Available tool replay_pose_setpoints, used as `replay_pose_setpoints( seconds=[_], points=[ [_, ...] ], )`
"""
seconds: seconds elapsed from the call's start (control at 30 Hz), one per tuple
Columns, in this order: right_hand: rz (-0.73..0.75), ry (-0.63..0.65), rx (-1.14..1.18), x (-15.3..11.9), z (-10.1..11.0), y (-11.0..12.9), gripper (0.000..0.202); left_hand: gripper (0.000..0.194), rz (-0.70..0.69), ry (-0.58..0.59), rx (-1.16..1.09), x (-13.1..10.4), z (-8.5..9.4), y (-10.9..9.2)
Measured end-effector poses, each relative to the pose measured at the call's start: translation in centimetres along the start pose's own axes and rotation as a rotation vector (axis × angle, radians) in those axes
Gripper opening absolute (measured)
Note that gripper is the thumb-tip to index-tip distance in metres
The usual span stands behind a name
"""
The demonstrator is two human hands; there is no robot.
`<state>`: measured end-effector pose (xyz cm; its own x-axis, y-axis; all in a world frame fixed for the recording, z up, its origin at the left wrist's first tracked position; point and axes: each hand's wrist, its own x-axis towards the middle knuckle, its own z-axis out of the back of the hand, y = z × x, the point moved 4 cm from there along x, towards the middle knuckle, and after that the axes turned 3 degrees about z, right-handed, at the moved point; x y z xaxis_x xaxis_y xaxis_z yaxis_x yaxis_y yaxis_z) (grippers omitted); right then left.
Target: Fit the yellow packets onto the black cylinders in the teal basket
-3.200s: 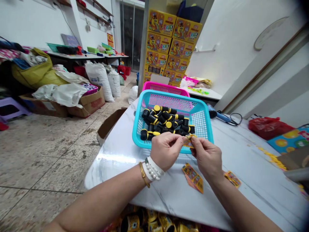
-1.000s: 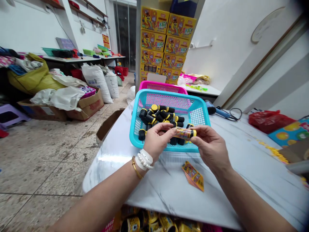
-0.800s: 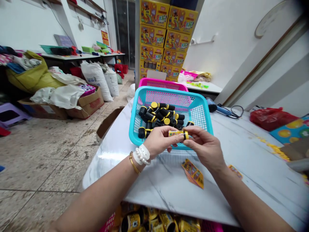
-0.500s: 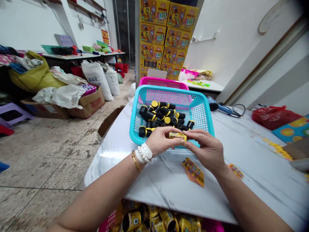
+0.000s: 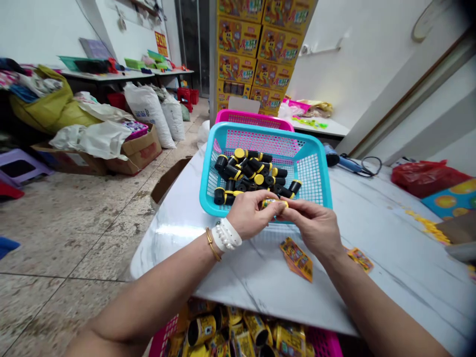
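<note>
Between my two hands is a small cylinder with a yellow printed label (image 5: 270, 203), held level over the near rim of a turquoise basket (image 5: 208, 206). My left hand (image 5: 250, 213) grips its left part, with the thumb across the front. The fingertips of my right hand (image 5: 314, 223) pinch its right end. Fingers cover much of the cylinder. Inside the basket lie several black cylinders with yellow caps (image 5: 256, 171). Below my hands, printed orange labels (image 5: 297, 259) lie on the white marbled table (image 5: 256, 277), and more labels (image 5: 360, 259) rest by my right forearm.
A pink basket (image 5: 169, 332) of labelled cylinders sits below the table's near edge. Another pink basket (image 5: 256, 119) stands behind the turquoise one, before stacked yellow boxes (image 5: 238, 37). At right are a blue corded tool (image 5: 351, 163), a red bag (image 5: 427, 181) and yellow pieces (image 5: 427, 228).
My thumb and fingers have shifted on the cylinder, covering more of its label. Both hands remain on it. The camera view has tilted slightly downward.
</note>
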<state>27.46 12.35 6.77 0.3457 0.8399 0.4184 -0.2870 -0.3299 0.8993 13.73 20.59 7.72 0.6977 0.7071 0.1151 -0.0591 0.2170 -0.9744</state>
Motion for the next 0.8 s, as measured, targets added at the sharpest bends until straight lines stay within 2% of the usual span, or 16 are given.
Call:
replay_pose_setpoints(
  seconds=[0.1, 0.17, 0.2, 0.27, 0.33, 0.4, 0.5, 0.67, 0.8],
  points=[
    [0.182, -0.030, -0.117, -0.1, 0.4, 0.5, 0.027, 0.050, 0.094, 0.046, -0.043, 0.3, 0.4, 0.3],
    [0.283, -0.056, -0.193, -0.3, 0.8, 0.7, 0.031, 0.048, 0.130, 0.103, -0.071, 0.4, 0.4, 0.5],
    [0.281, -0.068, -0.206, -0.3, 0.9, 0.6, 0.031, 0.044, 0.103, 0.119, -0.069, 0.5, 0.4, 0.5],
    [0.162, -0.093, -0.141, -0.3, 1.0, 0.0, 0.027, 0.032, -0.022, 0.100, -0.039, 0.6, 0.3, 0.5],
    [-0.042, -0.101, 0.035, -0.3, 0.8, -0.8, 0.023, 0.024, -0.141, 0.061, -0.020, 0.7, 0.4, 0.5],
    [-0.223, -0.104, 0.227, -0.2, 0.3, -1.4, 0.022, 0.026, -0.191, 0.065, -0.017, 0.9, 0.3, 0.7],
    [-0.380, -0.124, 0.401, -0.1, -0.3, -1.5, 0.028, 0.032, -0.201, 0.090, -0.044, 1.0, 0.3, 0.8],
    [-0.432, -0.067, 0.494, -0.1, -0.8, -1.1, 0.030, 0.032, -0.193, 0.155, -0.134, 0.8, 0.4, 0.1],
    [-0.346, -0.046, 0.387, 0.0, -0.7, -1.1, 0.027, 0.036, -0.039, 0.187, -0.165, 0.8, 0.4, 0.2]
  ],
)
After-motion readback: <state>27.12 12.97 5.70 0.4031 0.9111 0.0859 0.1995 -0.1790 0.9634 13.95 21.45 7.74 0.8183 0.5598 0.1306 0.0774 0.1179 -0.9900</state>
